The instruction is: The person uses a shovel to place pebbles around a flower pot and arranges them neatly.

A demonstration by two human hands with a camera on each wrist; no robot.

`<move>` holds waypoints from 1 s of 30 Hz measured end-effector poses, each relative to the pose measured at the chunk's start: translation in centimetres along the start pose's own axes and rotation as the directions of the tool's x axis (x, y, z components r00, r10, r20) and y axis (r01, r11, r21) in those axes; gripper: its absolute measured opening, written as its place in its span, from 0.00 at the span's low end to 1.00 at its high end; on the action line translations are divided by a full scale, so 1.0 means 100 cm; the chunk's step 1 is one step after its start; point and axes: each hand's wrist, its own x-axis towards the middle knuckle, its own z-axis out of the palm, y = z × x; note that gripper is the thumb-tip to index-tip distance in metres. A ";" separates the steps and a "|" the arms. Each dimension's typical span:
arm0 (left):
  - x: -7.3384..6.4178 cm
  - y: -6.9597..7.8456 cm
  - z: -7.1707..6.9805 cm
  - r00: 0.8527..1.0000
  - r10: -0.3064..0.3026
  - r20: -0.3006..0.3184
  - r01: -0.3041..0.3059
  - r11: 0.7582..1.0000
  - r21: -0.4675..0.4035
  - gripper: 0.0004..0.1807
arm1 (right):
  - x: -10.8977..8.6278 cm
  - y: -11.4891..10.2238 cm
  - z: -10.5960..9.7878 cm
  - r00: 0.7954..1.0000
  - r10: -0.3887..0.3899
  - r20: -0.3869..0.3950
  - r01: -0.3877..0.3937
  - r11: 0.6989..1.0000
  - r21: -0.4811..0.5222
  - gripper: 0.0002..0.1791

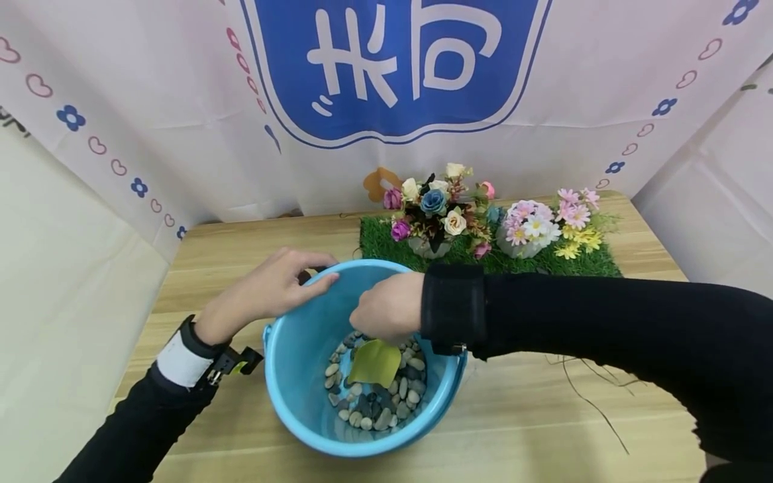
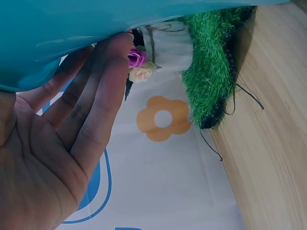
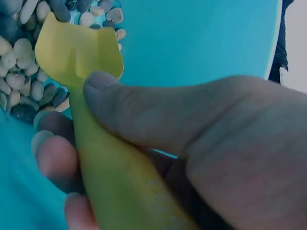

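Observation:
A blue bucket (image 1: 288,409) stands on the wooden table with a layer of pebbles (image 1: 382,417) at its bottom. My left hand (image 1: 266,285) grips the far-left rim, thumb over the edge and fingers along the outer wall (image 2: 91,105). Inside the bucket, my right hand (image 1: 389,307) holds a yellow-green toy shovel (image 3: 120,167) by its thick handle. The thumb presses near the neck and the fingers wrap beneath. The shovel's blade (image 1: 376,362) points down over the pebbles and carries none on its visible face.
Behind the bucket lies an artificial grass mat (image 1: 386,240) bearing a pot of mixed flowers (image 1: 436,208) and a pot of daisies (image 1: 531,228). Dark thin strands (image 1: 594,406) lie on the table (image 1: 513,429) at right. A printed white cloth (image 1: 181,87) hangs behind.

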 end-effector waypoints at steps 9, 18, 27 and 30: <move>0.002 0.002 0.000 1.000 -0.006 -0.001 0.006 1.000 0.008 0.06 | 0.008 0.008 -0.002 0.983 -0.116 0.139 0.111 0.993 0.041 0.15; 0.001 0.001 0.001 1.000 -0.006 -0.003 0.006 1.000 0.004 0.07 | 0.012 0.023 -0.001 0.968 -0.149 0.203 0.116 0.979 0.167 0.15; 0.001 0.002 0.002 1.000 0.022 -0.017 -0.022 1.000 -0.019 0.07 | 0.015 0.024 -0.002 0.952 -0.215 0.217 0.170 0.963 0.208 0.11; 0.000 0.002 0.002 0.999 0.024 -0.026 -0.024 1.000 -0.007 0.07 | 0.017 0.023 -0.003 0.940 -0.258 0.224 0.209 0.953 0.221 0.12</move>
